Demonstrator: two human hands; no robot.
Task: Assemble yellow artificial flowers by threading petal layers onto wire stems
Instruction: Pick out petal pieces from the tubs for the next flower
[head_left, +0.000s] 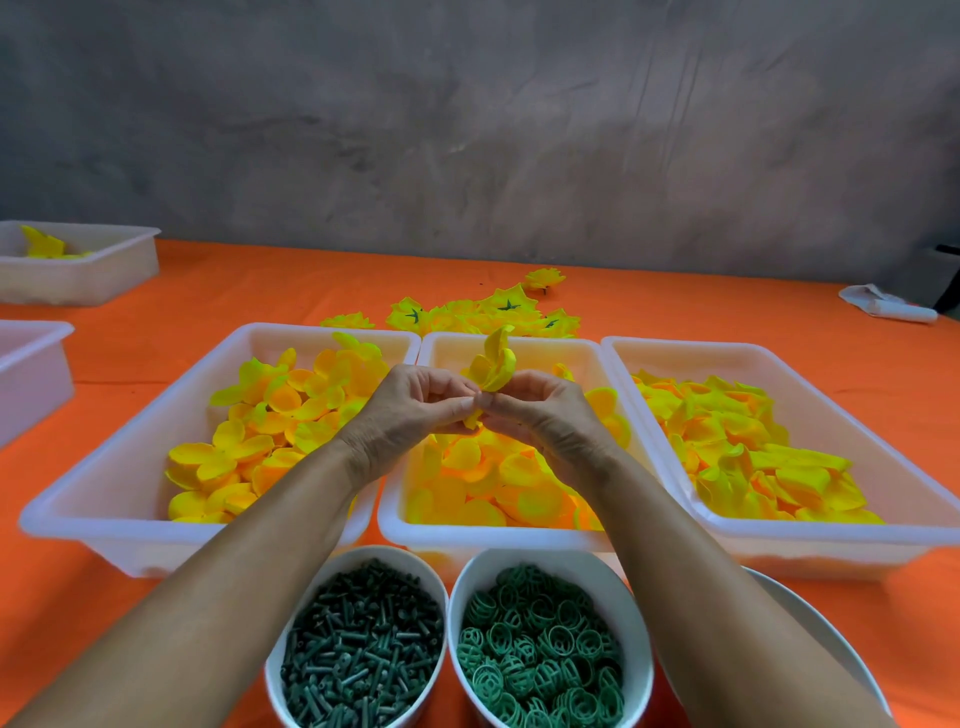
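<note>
Nearest the viewer stand two white bowls on the orange table (675, 291); the left bowl (358, 639) holds dark green stem pieces, the right bowl (550, 644) holds lighter green rings; a white plate (821, 634) shows partly at the right behind the forearm. Beyond them lie three white trays side by side; the left tray (208, 441), the middle tray (498, 467) and the right tray (779, 452) each hold loose yellow petal layers. Above the middle tray both hands meet; the left hand (410, 410) and the right hand (545, 410) have fingers curled, pinching between their fingertips a partly built yellow flower (493, 366), its petals pointing up. Farther back a heap of finished flowers (488, 312) rests on the table; more white trays sit at the far left.
</note>
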